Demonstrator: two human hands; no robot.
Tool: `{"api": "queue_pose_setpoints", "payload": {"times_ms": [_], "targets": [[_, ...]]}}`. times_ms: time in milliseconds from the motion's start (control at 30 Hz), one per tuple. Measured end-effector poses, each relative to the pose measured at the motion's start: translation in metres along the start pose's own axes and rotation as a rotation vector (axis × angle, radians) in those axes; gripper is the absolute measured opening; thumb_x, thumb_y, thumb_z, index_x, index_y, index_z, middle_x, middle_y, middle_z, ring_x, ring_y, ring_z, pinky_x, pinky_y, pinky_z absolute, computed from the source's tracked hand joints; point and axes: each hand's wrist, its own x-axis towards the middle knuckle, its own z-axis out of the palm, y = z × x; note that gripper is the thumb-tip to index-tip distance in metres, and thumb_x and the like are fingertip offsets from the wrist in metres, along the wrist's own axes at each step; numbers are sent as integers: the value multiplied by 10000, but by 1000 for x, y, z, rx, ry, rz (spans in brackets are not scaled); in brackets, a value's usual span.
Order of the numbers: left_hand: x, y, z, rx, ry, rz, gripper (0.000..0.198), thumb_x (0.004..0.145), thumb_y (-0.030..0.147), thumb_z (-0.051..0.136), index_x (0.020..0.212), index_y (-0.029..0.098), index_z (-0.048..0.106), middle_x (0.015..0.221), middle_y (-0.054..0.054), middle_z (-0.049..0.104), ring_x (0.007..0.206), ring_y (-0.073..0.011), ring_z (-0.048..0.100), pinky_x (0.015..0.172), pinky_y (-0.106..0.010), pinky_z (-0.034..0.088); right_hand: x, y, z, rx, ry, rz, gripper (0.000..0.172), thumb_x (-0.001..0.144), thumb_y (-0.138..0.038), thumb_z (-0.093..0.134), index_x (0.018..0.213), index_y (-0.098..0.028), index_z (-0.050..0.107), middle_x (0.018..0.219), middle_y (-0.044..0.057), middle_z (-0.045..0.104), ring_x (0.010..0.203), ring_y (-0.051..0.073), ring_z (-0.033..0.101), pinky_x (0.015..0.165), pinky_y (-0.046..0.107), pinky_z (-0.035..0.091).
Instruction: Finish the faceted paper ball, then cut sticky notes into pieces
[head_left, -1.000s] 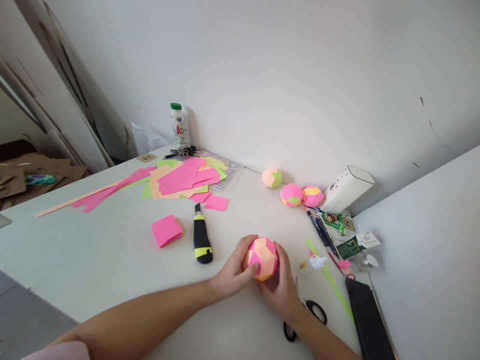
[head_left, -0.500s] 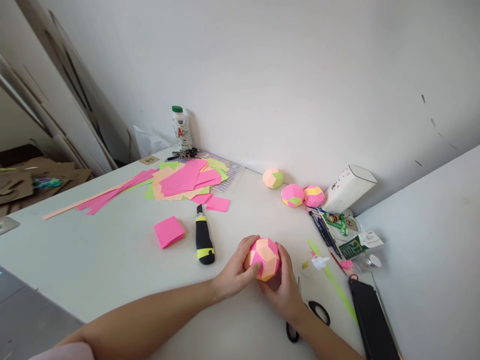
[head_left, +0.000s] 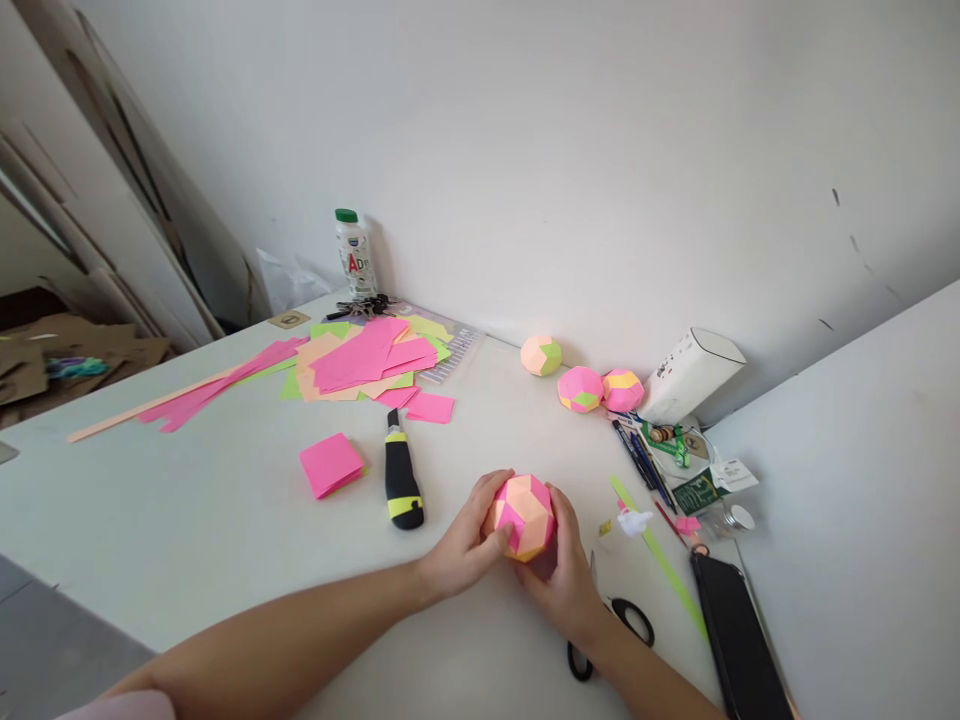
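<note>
Between my two hands is a faceted paper ball (head_left: pixel 529 508) in pink and peach, with an orange-yellow patch low down. My left hand (head_left: pixel 466 545) grips its left side, the thumb lying across the front facets. On the right side, my right hand (head_left: pixel 564 575) wraps its fingers round the ball, its thumb underneath. Black-handled scissors (head_left: pixel 631 620) lie on the table, partly hidden by my right forearm. A black and yellow utility knife (head_left: pixel 403 472) rests left of my hands, beside a stack of folded pink paper (head_left: pixel 331 465).
Loose coloured paper sheets (head_left: pixel 360 362) cover part of a ruler at the back, near a white bottle (head_left: pixel 354 255). Finished-looking paper balls (head_left: pixel 580 389) stand by the wall beside a white box (head_left: pixel 694 372). Pens (head_left: pixel 637 460), a green strip (head_left: pixel 671 575) and a black phone-like slab (head_left: pixel 742 640) lie rightward.
The whole view has shifted slightly, so things sit a little further left. Both hands keep their hold on the ball, and the left thumb has moved slightly on its front.
</note>
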Motion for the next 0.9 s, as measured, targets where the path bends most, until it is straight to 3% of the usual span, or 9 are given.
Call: {"api": "queue_pose_setpoints", "payload": {"times_ms": [367,733,900], "targets": [[1,1,1,-24,11,-55,573,896,473,541,1369,206,358,1392,-149,386,1282,-316,391,1068,-488,387,2,-3,0,17,20,26,745,853,-307,635,1461,-197,220,1394,190,439,1272,328,477,989,493,496],[0,0,1,16,20,11,524,928,447,472,1376,202,353,1361,-143,424,1248,-313,421,1064,-503,385,1,-2,0,3,5,13,775,855,-293,634,1479,-204,183,1429,192,405,1307,333,438,1010,505,475],[1,2,1,19,13,-32,534,918,462,495,1370,213,357,1370,-140,412,1258,-303,412,1067,-487,386,2,-3,-1,9,3,31,755,857,-299,632,1468,-197,201,1408,188,424,1292,323,456,1004,488,486]]}}
